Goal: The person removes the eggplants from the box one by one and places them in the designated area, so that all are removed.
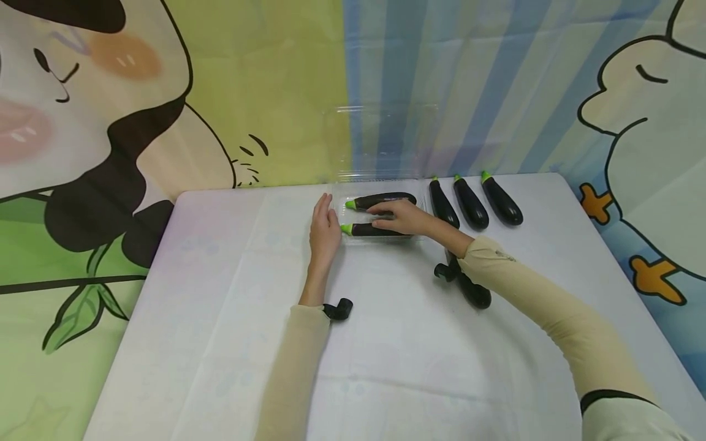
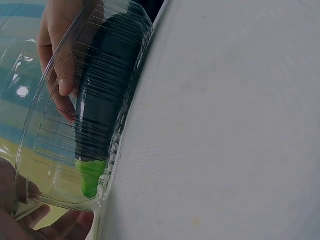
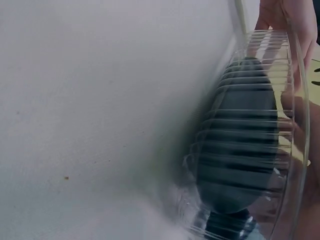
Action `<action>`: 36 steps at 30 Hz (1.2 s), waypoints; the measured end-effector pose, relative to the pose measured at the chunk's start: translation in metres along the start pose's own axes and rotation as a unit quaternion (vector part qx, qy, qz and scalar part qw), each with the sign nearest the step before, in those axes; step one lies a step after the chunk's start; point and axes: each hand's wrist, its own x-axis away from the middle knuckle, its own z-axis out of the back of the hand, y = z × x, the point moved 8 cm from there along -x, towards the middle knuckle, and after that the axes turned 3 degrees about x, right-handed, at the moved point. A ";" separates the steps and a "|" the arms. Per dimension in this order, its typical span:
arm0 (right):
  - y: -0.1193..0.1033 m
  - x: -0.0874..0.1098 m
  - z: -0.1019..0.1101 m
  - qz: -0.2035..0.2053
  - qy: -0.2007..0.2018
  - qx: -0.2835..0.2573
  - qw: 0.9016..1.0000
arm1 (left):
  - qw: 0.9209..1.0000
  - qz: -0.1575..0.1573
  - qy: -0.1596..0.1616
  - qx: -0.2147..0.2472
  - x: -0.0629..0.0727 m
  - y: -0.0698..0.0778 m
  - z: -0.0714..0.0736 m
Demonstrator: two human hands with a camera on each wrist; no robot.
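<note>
A clear plastic box (image 1: 380, 240) with its lid (image 1: 386, 141) raised stands near the table's far edge. Inside lie two dark eggplants with green stem ends: a back eggplant (image 1: 386, 198) and a front eggplant (image 1: 364, 229). My left hand (image 1: 324, 236) touches the box's left side, fingers fairly straight; its fingertips (image 2: 75, 225) lie by the corner in the left wrist view. My right hand (image 1: 402, 217) reaches into the box over the front eggplant, fingers loosely bent between the two. Through the wall, the left wrist view shows these fingers behind the front eggplant (image 2: 107, 95).
Right of the box lie three more eggplants side by side: one nearest the box (image 1: 443, 203), a middle one (image 1: 471, 203) and a right one (image 1: 502, 199). Another eggplant (image 1: 475, 292) lies partly under my right sleeve. A printed cloth (image 1: 292, 92) hangs behind the white table (image 1: 248, 343).
</note>
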 end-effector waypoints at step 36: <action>0.004 -0.003 -0.015 0.024 -0.032 -0.023 0.999 | 1.000 -0.006 0.005 -0.002 0.002 0.002 0.000</action>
